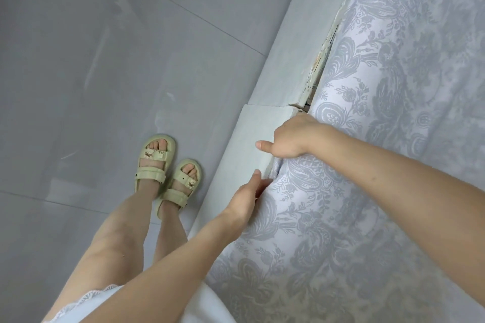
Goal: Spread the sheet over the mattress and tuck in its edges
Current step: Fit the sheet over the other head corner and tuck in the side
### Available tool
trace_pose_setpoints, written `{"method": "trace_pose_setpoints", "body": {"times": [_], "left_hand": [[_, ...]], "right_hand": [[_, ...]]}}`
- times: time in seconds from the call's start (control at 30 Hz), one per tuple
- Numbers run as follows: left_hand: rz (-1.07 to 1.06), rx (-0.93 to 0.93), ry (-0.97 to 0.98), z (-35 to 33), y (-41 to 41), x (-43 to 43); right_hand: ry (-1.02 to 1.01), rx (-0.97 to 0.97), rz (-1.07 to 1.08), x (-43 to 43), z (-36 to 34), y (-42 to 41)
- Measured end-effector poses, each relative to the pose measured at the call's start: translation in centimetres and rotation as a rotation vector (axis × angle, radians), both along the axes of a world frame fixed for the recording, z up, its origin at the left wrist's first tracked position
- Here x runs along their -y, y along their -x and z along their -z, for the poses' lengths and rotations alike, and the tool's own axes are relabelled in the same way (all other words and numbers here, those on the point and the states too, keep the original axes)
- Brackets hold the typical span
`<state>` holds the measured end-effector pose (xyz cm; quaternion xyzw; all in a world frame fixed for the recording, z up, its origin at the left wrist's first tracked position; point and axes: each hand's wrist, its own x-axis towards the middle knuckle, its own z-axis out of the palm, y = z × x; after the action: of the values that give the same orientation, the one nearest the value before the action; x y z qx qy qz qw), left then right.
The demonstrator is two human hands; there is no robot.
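Observation:
A pale sheet [367, 191] with a grey-blue floral pattern covers the mattress on the right. Its edge runs down into the gap beside the pale bed frame [262, 134]. My left hand [246, 199] lies at that gap, thumb up along the frame's edge and fingers pressing the sheet's edge down. A little farther along, my right hand [291, 139] sits on the same edge with its thumb sticking out over the frame. Its fingers reach down into the gap and are hidden.
Grey tiled floor [105, 73] fills the left. My feet in pale green sandals [168, 173] stand close to the frame. Farther along, the frame's inner edge [322, 55] is chipped and bare next to the sheet.

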<state>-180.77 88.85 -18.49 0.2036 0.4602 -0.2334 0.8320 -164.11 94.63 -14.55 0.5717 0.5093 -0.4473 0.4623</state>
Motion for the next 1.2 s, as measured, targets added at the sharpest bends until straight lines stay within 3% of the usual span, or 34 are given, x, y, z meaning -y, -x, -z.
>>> {"method": "trace_pose_setpoints", "body": {"times": [0.13, 0.27, 0.33, 0.47, 0.57, 0.83, 0.97, 1.03, 1.13, 1.2], "left_hand": [[0.127, 0.069, 0.185, 0.8, -2.3, 0.6], [0.105, 0.014, 0.307, 3.5, -2.2, 0.5], [0.092, -0.005, 0.275, 3.9, -1.4, -0.6], [0.056, -0.052, -0.090, 2.9, 0.4, -2.2], [0.091, 0.026, -0.021, 1.4, 0.6, -1.3], [0.039, -0.012, 0.096, 2.9, -0.3, 3.0], [0.067, -0.020, 0.089, 3.3, 0.0, 2.3], [-0.023, 0.003, 0.015, 2.8, 1.0, 1.4], [-0.417, -0.115, -0.127, 2.8, 4.8, 0.5], [-0.440, -0.206, -0.186, 3.2, 8.4, 1.1]], "right_hand": [[-0.057, 0.004, 0.080, 0.6, -1.0, -1.3], [-0.096, 0.042, 0.066, 1.0, 1.2, -0.8], [-0.095, 0.057, 0.069, 0.7, 2.2, -0.3], [-0.049, 0.038, 0.172, 0.2, 2.4, -0.2], [-0.001, 0.034, 0.200, -0.1, 2.0, -0.2], [-0.086, 0.029, -0.085, 1.4, 0.9, -0.8], [-0.075, 0.043, -0.052, 1.1, 2.0, 0.0], [-0.114, 0.043, -0.039, 1.2, 2.3, -0.2], [-0.210, 0.042, 0.025, 1.8, 2.5, -0.4], [-0.345, -0.004, 0.226, 2.3, 2.2, -0.5]]}}
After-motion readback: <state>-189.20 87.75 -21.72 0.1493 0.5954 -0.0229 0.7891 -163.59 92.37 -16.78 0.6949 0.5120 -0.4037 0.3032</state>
